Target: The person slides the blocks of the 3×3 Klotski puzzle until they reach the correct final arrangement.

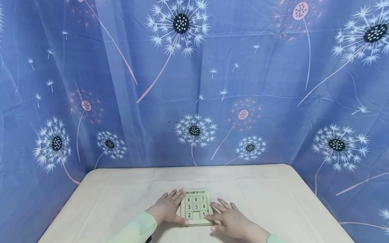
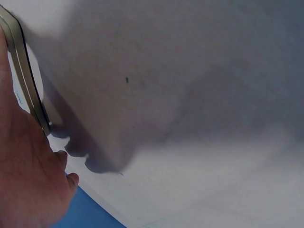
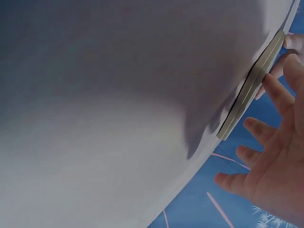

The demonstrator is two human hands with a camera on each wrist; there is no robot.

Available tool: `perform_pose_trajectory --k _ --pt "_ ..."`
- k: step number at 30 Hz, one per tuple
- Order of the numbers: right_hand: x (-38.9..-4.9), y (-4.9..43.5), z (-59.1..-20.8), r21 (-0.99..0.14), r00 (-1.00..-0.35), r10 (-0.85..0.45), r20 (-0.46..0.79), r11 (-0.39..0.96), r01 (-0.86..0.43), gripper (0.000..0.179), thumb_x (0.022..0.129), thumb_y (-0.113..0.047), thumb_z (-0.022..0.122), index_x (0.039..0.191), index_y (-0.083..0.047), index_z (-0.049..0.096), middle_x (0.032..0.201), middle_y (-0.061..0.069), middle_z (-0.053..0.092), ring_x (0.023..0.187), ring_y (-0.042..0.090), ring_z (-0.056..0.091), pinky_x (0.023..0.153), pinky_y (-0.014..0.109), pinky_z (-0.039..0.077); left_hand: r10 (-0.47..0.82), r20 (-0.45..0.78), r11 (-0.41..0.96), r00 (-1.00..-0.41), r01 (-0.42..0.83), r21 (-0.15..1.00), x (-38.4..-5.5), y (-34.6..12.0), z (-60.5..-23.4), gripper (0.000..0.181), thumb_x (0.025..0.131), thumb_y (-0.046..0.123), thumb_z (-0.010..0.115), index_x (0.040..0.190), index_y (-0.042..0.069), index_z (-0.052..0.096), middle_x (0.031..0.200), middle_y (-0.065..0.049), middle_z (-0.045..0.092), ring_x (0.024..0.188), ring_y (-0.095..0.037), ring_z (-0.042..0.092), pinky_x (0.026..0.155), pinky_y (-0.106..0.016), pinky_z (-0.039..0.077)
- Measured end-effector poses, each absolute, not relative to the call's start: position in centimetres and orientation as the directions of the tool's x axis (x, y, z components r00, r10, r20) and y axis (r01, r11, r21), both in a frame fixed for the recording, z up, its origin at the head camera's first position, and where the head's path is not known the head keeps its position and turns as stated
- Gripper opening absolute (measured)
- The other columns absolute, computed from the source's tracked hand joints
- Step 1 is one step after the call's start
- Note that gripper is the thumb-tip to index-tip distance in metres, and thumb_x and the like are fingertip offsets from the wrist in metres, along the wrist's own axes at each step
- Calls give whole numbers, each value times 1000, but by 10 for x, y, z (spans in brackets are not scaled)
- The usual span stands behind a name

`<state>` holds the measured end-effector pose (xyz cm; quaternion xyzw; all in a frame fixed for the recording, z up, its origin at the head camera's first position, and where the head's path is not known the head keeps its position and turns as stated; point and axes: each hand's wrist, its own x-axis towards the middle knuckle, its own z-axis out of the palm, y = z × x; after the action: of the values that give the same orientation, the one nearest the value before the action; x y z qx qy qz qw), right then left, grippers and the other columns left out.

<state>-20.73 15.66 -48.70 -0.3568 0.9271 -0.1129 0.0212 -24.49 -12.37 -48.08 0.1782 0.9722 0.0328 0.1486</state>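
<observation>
A pale green number sliding puzzle lies on the table, its rows reading 6 8 7, 3 5 4, then 2, a gap and 1. My left hand rests along its left side with fingers spread: the index finger lies at the top left corner, the thumb at the bottom left. From the right, my right hand reaches in, index fingertip on the tile marked 1. Its other fingers are extended beside the right edge. The left wrist view shows the puzzle's edge against the left palm; the right wrist view catches its side.
A cream-coloured table extends around the puzzle, with rounded far corners. Blue curtains printed with dandelions hang behind it and at both sides.
</observation>
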Motion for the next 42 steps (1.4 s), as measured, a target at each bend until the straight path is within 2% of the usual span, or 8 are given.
perform_pose_trajectory --k 34,42 --pt "-209 161 -482 -181 -728 -685 26 713 -677 46 96 -58 59 136 -37 65 152 15 56 142 50 47 102 77 45 344 -298 938 -890 316 141 -246 -125 -480 113 77 77 71 162 16 29 173 1 24 160 -27 26 132 -50 23" --pt "-211 164 -476 -205 -732 -679 46 711 -672 52 98 -57 57 142 -31 61 157 15 50 145 47 45 107 76 43 352 -294 936 -889 325 135 -247 -124 -481 114 76 78 71 163 16 29 173 1 24 160 -27 26 132 -50 24"
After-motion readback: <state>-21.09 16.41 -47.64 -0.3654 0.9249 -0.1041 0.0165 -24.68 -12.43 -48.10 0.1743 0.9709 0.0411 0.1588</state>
